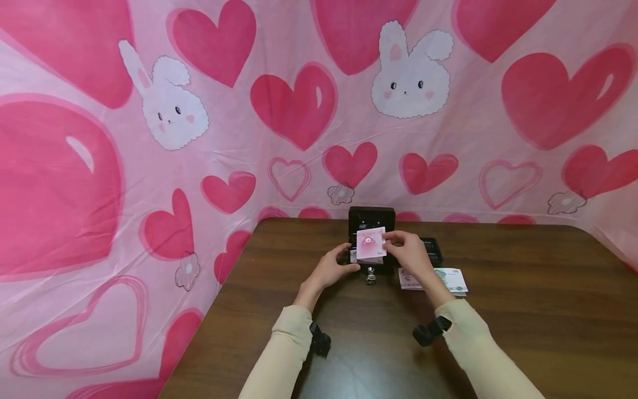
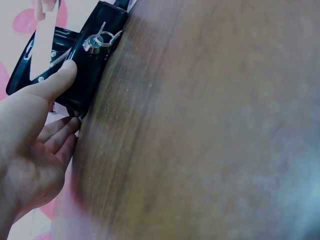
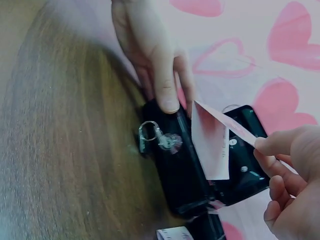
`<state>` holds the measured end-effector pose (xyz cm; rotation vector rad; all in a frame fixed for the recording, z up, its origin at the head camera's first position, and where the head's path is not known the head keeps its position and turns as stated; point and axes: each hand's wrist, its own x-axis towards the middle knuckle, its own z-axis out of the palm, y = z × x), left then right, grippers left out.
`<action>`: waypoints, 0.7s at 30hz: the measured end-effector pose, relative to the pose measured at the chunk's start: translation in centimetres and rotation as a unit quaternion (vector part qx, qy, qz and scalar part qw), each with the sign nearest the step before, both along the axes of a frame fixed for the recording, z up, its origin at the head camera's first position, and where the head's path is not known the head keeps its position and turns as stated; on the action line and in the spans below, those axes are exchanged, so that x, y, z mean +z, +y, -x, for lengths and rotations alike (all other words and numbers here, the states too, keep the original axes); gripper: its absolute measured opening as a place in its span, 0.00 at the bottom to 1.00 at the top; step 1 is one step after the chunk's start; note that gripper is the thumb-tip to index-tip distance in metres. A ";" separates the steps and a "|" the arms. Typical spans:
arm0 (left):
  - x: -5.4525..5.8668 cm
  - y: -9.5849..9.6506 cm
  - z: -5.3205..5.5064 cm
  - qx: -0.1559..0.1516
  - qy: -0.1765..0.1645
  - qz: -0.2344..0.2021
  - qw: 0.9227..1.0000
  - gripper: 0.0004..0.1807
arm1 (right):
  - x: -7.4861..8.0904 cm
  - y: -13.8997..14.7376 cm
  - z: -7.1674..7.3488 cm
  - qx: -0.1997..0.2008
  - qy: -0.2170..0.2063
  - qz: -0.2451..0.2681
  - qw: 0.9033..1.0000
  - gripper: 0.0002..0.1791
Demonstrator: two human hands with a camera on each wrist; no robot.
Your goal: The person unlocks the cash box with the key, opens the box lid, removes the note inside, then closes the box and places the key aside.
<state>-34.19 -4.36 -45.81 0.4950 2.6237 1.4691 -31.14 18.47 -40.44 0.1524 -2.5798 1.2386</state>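
A small black cash box (image 1: 384, 268) stands on the table with its lid (image 1: 371, 215) raised at the back. My left hand (image 1: 330, 269) holds the box's left end, thumb on the front top edge and fingers at the side, as the left wrist view shows. Above the opening, my right hand (image 1: 411, 252) pinches a folded pink banknote (image 1: 370, 243) by its right edge. Another banknote (image 1: 355, 256) shows below it, at the box's opening. Keys on a ring (image 3: 150, 131) hang from the lock (image 3: 170, 142) on the front.
Right of the box lies a black tray (image 1: 432, 250), partly behind the right hand. In front of it are folded pink banknotes (image 1: 408, 280) and greenish banknotes (image 1: 452, 280). The brown wooden table (image 1: 528, 288) meets a pink heart-patterned cloth (image 1: 299, 183) behind the box.
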 end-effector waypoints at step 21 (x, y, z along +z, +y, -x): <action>-0.2 -0.1 0.3 -0.002 -0.001 0.005 1.000 0.39 | 1.7 4.0 -3.3 0.089 -0.050 0.078 0.992 0.26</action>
